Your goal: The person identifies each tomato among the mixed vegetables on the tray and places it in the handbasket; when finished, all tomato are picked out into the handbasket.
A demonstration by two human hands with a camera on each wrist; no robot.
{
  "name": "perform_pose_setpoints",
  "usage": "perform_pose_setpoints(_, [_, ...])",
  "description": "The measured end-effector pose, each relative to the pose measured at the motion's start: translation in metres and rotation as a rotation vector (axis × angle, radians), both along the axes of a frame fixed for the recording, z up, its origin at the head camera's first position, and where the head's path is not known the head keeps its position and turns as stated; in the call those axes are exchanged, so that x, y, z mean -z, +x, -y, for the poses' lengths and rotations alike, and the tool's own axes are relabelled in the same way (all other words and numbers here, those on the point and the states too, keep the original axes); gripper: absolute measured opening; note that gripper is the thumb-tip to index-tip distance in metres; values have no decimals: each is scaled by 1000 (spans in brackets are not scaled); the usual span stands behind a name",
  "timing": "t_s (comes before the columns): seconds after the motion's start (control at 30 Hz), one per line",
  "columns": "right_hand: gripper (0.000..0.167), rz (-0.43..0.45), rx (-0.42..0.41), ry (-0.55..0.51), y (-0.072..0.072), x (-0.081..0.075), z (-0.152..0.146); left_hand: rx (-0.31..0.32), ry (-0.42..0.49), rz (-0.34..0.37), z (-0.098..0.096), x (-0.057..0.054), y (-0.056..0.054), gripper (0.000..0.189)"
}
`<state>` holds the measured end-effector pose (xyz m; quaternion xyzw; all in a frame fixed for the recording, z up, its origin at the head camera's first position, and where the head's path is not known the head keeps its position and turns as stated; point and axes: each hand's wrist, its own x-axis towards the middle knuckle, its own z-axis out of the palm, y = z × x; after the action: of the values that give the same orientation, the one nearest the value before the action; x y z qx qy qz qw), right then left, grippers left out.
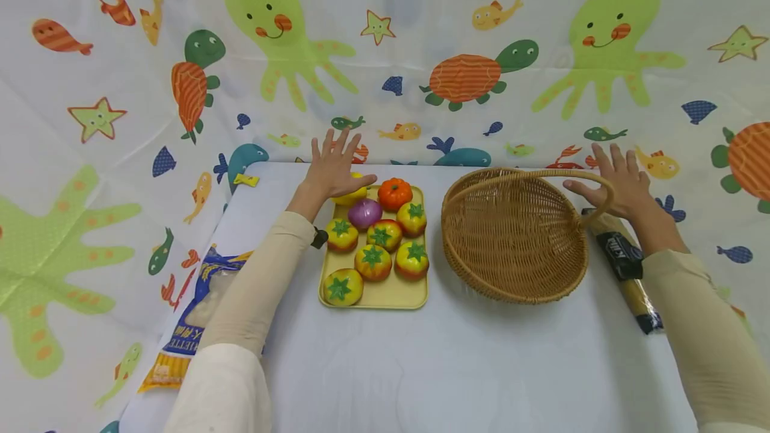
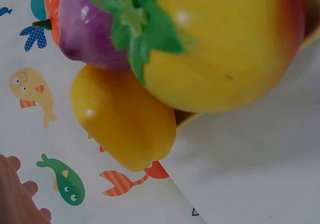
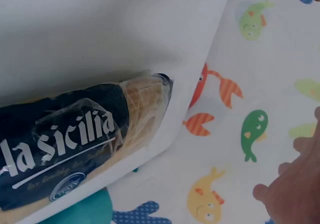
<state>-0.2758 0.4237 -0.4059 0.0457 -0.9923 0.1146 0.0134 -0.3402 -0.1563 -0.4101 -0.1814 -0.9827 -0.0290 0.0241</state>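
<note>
My left hand [image 1: 333,170] is held with its fingers spread, over the back left corner of a yellow tray [image 1: 391,297]. A yellow fruit or pepper [image 2: 122,119] lies partly hidden below it. Beside that sit a purple onion [image 1: 365,213], an orange pumpkin [image 1: 395,194] and several yellow-red tomatoes [image 1: 373,262] with green leaf tops. My right hand [image 1: 622,187], fingers spread as well, is beside the handle of a brown wicker basket [image 1: 514,239]. A long bag of pasta [image 3: 65,139], labelled "la sicilia", lies below and nearest to it. Neither hand holds anything.
A blue and yellow bag [image 1: 207,306] lies at the table's left side, partly behind my left forearm. A cloth printed with sea animals [image 1: 385,59] hangs behind the white table [image 1: 469,366] and along its sides.
</note>
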Motion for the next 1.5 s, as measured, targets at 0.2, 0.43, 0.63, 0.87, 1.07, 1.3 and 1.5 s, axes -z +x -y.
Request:
perform_pose_setpoints(0.2, [100,-1,38,-77,10,0,-5,3,23,20,3,2,6,106])
perform_pose_setpoints(0.43, [97,15,66,-224,38,3,-10,34,63,-1,12,4,26,105])
perform_pose_setpoints(0.63, [92,-25,147,-334,69,-3,-6,41,112,15,22,5,58,104])
perform_pose_setpoints(0.87, [90,-69,234,-424,115,-13,7,-31,228,260,35,11,122,103])
perform_pose_setpoints(1.07, [83,-192,279,-475,151,-12,30,-49,371,360,43,23,180,83])
perform_pose_setpoints(1.3, [78,-380,268,-534,168,-24,80,-183,528,189,45,43,204,46])
perform_pose_setpoints(1.5, [72,-595,87,-609,180,-36,122,-297,651,216,46,73,205,41])
